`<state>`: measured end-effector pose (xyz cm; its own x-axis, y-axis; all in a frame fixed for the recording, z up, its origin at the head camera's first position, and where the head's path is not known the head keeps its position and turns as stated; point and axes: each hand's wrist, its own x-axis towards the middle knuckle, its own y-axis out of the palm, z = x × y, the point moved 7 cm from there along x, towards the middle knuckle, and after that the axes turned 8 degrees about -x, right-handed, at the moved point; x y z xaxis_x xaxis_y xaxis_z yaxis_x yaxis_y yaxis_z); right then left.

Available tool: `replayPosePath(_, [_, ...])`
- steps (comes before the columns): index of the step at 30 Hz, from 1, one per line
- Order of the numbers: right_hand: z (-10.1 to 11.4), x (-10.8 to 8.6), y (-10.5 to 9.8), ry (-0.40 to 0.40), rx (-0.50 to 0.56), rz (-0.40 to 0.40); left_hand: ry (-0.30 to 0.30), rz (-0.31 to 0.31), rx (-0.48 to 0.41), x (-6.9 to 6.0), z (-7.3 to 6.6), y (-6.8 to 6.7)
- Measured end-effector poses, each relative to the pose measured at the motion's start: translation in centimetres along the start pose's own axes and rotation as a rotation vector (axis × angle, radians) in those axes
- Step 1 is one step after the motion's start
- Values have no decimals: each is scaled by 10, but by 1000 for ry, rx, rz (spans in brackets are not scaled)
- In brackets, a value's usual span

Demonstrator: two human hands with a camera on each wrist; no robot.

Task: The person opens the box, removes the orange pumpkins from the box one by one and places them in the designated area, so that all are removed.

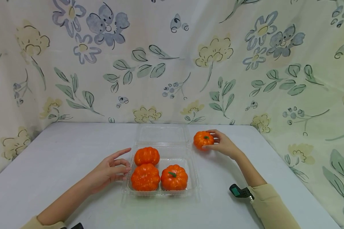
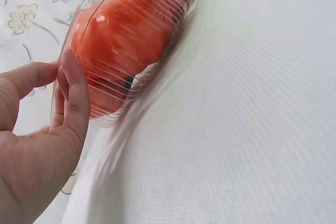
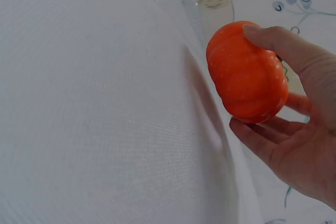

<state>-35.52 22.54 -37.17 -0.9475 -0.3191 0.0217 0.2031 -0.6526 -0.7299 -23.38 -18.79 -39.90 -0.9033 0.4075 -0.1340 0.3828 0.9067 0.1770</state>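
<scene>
In the head view my right hand (image 1: 222, 144) grips a small orange toy pumpkin (image 1: 203, 140) between thumb and fingers, to the right of the raised-edge lid. The right wrist view shows this pumpkin (image 3: 247, 72) from the side, its shadow on the cloth nearby. Three more orange pumpkins lie in a clear plastic clamshell box (image 1: 192, 178): one at back left (image 1: 147, 156), one at front left (image 1: 145, 178), one with a green stem at front right (image 1: 174, 178). My left hand (image 1: 107, 173) is at the box's left side, fingers loosely bent; in the left wrist view its fingertips (image 2: 71, 66) touch the wall.
The box's transparent lid (image 1: 161, 133) is folded back, away from me. A white cloth-covered table (image 1: 74, 152) lies beneath everything. Behind it hangs a flower-print curtain (image 1: 160, 63). A dark device (image 1: 241, 191) is strapped at my right wrist.
</scene>
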Motion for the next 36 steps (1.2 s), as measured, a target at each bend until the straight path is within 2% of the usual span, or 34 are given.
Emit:
replayPosePath(15, [-3, 2, 7, -26, -24, 22, -2, 4, 1, 0, 0, 0])
replayPosePath(36, [-5, 1, 7, -8, -62, 54, 8, 21, -12, -3, -2, 1])
